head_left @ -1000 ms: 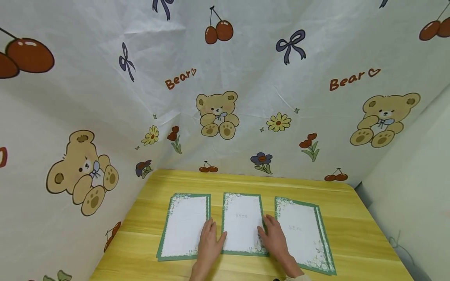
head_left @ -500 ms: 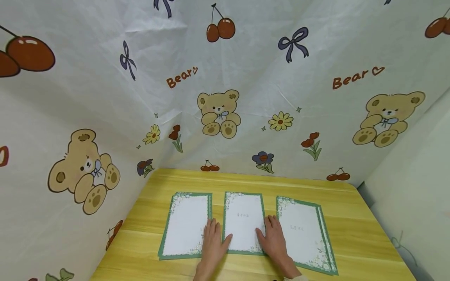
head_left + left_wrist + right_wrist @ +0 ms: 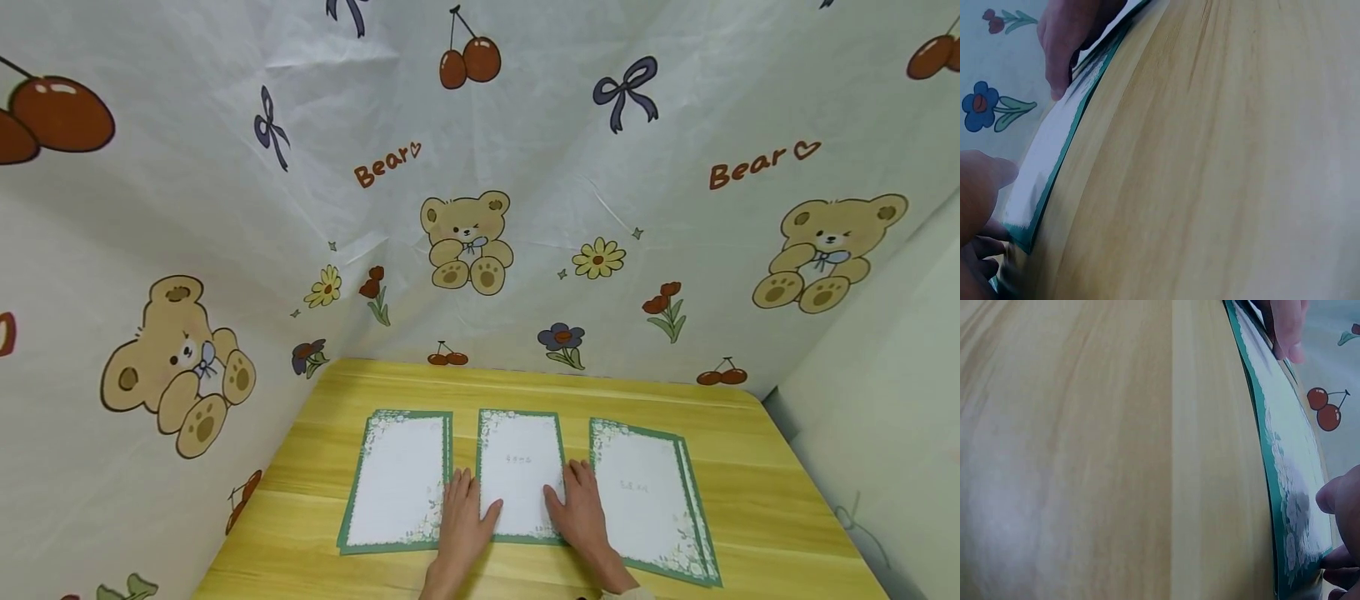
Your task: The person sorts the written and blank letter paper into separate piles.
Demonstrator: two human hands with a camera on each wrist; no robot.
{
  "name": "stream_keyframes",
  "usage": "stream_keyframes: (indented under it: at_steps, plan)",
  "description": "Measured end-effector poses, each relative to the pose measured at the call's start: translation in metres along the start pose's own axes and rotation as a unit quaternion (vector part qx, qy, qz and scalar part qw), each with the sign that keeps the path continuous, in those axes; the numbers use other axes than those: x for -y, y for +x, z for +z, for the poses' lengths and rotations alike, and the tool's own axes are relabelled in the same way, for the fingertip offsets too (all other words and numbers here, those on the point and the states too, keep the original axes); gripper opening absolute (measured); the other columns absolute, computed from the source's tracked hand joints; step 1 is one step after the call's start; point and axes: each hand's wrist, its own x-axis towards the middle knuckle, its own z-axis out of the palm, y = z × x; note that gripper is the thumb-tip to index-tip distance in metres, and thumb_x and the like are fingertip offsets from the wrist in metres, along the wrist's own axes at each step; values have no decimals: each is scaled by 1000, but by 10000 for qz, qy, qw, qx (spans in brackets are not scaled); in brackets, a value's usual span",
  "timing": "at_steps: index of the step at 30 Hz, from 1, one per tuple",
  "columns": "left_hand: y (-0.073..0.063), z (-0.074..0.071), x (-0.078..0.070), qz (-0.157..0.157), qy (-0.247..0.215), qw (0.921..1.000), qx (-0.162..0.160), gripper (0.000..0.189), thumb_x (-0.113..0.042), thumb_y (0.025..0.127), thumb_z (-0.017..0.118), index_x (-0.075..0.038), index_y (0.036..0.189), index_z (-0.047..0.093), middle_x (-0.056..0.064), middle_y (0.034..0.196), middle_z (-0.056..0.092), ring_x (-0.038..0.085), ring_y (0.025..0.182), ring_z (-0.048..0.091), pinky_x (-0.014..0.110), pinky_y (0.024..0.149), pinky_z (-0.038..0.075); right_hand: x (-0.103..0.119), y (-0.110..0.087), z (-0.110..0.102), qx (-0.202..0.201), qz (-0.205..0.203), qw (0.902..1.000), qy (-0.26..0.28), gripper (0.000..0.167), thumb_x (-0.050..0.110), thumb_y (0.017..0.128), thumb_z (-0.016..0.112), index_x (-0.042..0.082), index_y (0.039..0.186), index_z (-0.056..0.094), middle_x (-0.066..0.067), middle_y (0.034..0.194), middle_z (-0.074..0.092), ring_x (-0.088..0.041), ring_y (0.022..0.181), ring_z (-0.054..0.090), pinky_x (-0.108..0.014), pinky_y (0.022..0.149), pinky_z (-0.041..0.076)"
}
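Observation:
A middle sheet of paper [image 3: 517,483], white with a green border, white flowers and small faint writing, lies on the wooden table. My left hand [image 3: 463,521] rests along its left edge, fingers pointing forward and thumb over the lower left of the sheet. On the opposite side my right hand [image 3: 583,512] touches the right edge, thumb over the paper. Both wrist views show the sheet low and edge-on between the hands, with the left thumb [image 3: 1004,172] and right thumb [image 3: 1329,497] over it. The lower fingers are partly hidden.
Left of the middle sheet lies a small stack of similar bordered paper [image 3: 397,483], slightly misaligned. A second stack [image 3: 648,500], turned at an angle and marked with faint writing, lies to the right. Behind the table [image 3: 757,500] hangs a bear-print cloth [image 3: 517,167].
My left hand has slid right, from beside the left stack to the middle sheet's left edge. The right hand has barely moved, and the papers look about the same.

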Motion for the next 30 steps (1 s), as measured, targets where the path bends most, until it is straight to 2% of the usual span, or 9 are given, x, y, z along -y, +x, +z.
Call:
stream_keyframes:
  at_steps: [3,8,16,25,30]
  plan:
    - [0,0,-1,56,-6,9999,-101,59,-32,94,67,17,125,57,32,140,47,48,136,35,62,110,26,1,0,0,-89,95,9999,104,53,17,93,66,-20,129,51,-34,138,45,-49,138,29,-59,112,25]
    - [0,-1,-4,29,-79,9999,-70,57,-32,95,66,17,124,58,32,140,47,48,136,36,62,111,25,3,0,-3,-352,324,9987,151,52,16,92,66,-21,126,51,-35,137,45,-50,136,30,-59,111,26]
    - [-1,-1,-5,-125,-226,9997,4,55,-29,96,65,18,125,57,32,140,47,48,137,35,61,112,23,9,1,-3,-431,657,9938,790,45,12,94,64,-21,123,54,-35,136,45,-51,137,29,-61,110,27]
    - [0,0,-7,-46,-450,9988,-160,57,-24,95,66,22,126,53,35,138,47,50,134,38,63,111,24,11,-4,-2,-796,243,9936,761,42,9,91,66,-23,117,57,-36,129,49,-55,130,34,-65,102,33]
    - [0,-2,-9,-142,-738,9970,-158,57,-23,98,63,22,130,49,34,142,44,49,135,37,60,111,25,14,-4,-2,-686,315,9932,887,43,7,93,64,-22,123,55,-35,133,49,-52,132,35,-63,106,31]
